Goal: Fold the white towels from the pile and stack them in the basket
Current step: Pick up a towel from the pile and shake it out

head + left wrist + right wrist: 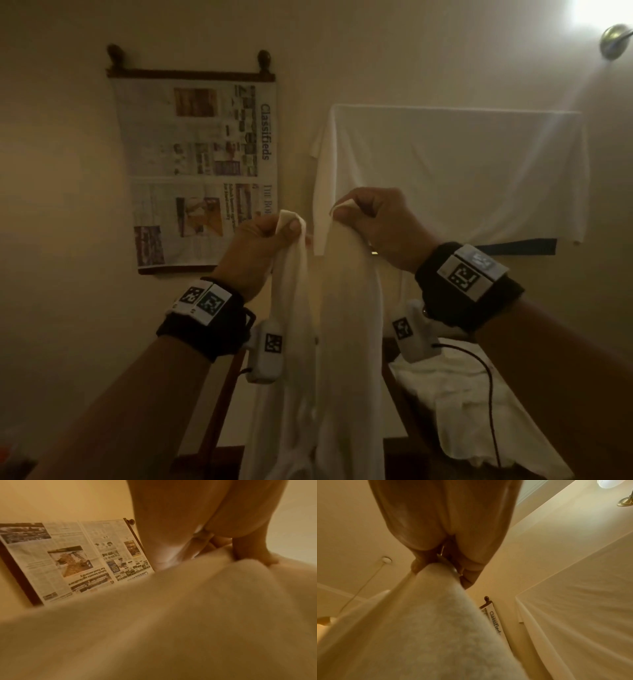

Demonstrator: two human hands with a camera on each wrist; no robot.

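Both hands were raised before the wall: the left hand [260, 240] pinched one top corner of a white towel [329, 342], the right hand [373, 222] the other, cloth hanging between.

The newspaper [197, 171] hanging from a wooden rod on the wall carries the section heading "Classifieds", printed sideways along its right-hand edge. Below it, a masthead fragment reads "The Bo", the remainder hidden. The right wrist view shows the same heading as "Classified". Article headlines and body text are too small to read. The wristband [471, 270] tags carry square black-and-white coded markers, no legible text.
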